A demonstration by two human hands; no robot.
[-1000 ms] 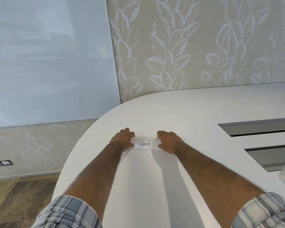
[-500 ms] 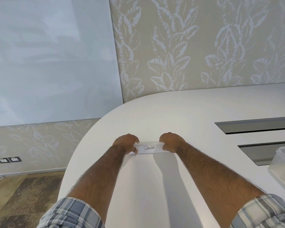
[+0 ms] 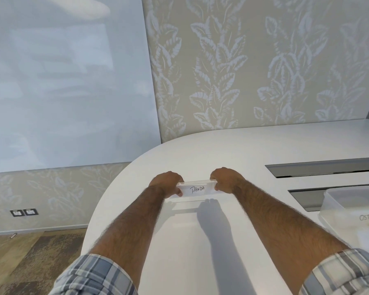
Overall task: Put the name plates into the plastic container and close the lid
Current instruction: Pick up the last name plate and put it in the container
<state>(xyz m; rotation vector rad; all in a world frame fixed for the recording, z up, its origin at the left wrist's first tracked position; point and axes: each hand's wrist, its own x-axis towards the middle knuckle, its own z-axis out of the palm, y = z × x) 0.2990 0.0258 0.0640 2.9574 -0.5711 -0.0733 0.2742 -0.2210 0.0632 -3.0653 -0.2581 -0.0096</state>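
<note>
A clear acrylic name plate (image 3: pixel 197 189) with a white card reading "PANDA" is held just above the white table (image 3: pixel 222 150). My left hand (image 3: pixel 167 183) grips its left end and my right hand (image 3: pixel 226 180) grips its right end. At the right edge of the view stands a translucent plastic container (image 3: pixel 349 201) with no lid on it; a card reading "OSTRICH" shows through its front wall. No lid is in view.
Two dark rectangular slots (image 3: pixel 324 170) are set into the tabletop to the right, the nearer one partly behind the container. The rounded table edge runs to the left, with carpet floor (image 3: pixel 30 256) below. A leaf-patterned wall stands behind.
Both hands have lifted the name plate off the table and tilted it upright, drawing it slightly nearer. The view has shifted right, so the container shows more.
</note>
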